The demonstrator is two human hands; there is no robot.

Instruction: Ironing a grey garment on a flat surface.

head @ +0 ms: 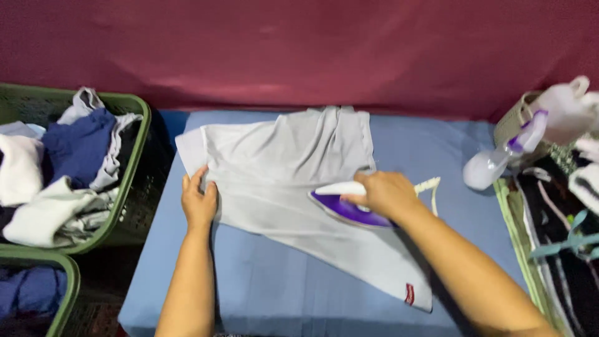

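Observation:
A pale grey garment lies spread flat on a blue padded ironing surface. My right hand grips the handle of a purple and white iron that rests on the cloth right of centre. My left hand presses flat on the garment's left edge, fingers apart, holding nothing. A small red tag shows at the garment's lower right corner. The iron's white cord trails off behind my right hand.
Two green laundry baskets stand at left: one heaped with white, blue and grey clothes, another below it. A white and purple spray bottle lies at right beside a woven basket and stacked folded clothes. Behind hangs a dark red cloth backdrop.

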